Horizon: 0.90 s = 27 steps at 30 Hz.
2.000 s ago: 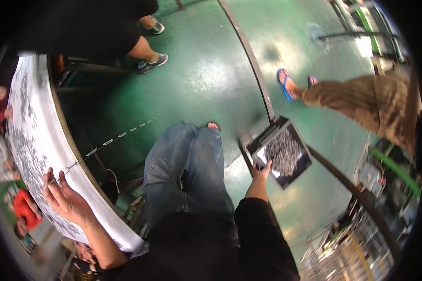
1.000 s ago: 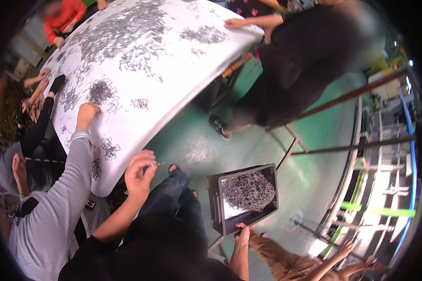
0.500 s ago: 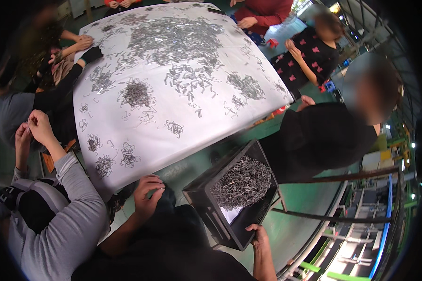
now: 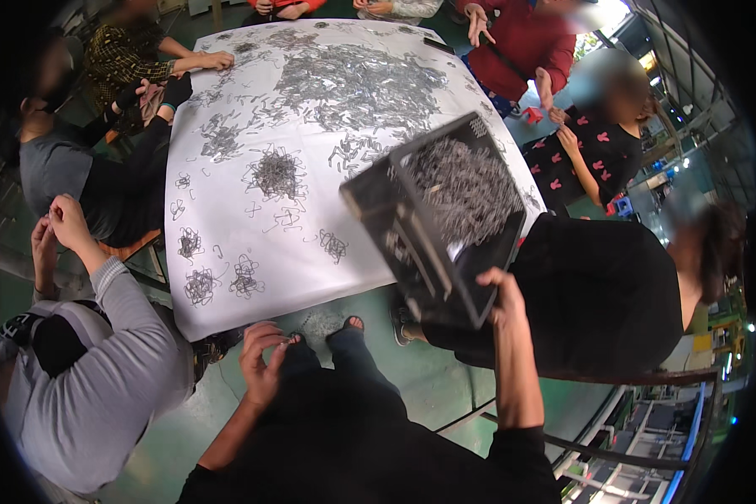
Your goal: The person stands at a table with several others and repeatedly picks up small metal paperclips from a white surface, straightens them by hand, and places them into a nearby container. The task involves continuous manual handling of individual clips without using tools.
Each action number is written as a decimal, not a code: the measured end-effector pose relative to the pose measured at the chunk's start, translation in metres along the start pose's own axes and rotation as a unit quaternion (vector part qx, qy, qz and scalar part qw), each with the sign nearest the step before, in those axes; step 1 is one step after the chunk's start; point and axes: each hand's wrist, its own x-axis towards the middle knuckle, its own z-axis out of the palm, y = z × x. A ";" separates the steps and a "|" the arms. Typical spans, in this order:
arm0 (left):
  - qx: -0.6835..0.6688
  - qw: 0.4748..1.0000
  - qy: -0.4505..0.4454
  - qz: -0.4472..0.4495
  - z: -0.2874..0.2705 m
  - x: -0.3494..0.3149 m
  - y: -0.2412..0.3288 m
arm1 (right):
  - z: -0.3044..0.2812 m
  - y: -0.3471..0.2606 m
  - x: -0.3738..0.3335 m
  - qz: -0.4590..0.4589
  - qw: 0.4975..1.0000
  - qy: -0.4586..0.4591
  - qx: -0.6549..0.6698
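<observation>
A black plastic crate (image 4: 380,210) is held up, tilted, over the near right edge of the white-covered table (image 4: 311,281). My right hand (image 4: 504,298) grips its near rim, thumb on top. Inside lies a heap of small grey metal pieces (image 4: 466,193), too blurred to tell their exact shape. Down by the table's near edge, my left hand (image 4: 262,363) hangs with loosely curved fingers, thumb apart, and nothing visible in it. A big spread of short metal pieces (image 4: 353,84) covers the far table. Closer in sits a dark tangle of bent wire hooks (image 4: 277,174).
Smaller wire piles (image 4: 200,286) lie along the table's left side. A person in a grey sweater (image 4: 101,378) sits close on my left. A person in black (image 4: 596,294) is close on my right, beside the crate. Other people line the far sides.
My right hand has lifted the crate from low beside the table, up and forward over its edge. My left hand stays near the same place. The person in black now leans lower.
</observation>
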 end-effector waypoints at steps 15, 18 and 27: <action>0.080 0.973 0.214 -0.027 0.068 -0.006 0.022 | 0.043 -0.288 0.266 -0.106 0.988 -0.043 -0.107; 0.083 0.972 0.217 -0.017 0.073 0.003 0.023 | 0.038 -0.309 0.297 -0.097 0.990 -0.023 -0.100; 0.084 0.982 0.170 0.006 0.068 0.020 0.027 | 0.053 -0.363 0.344 -0.174 0.982 -0.067 -0.040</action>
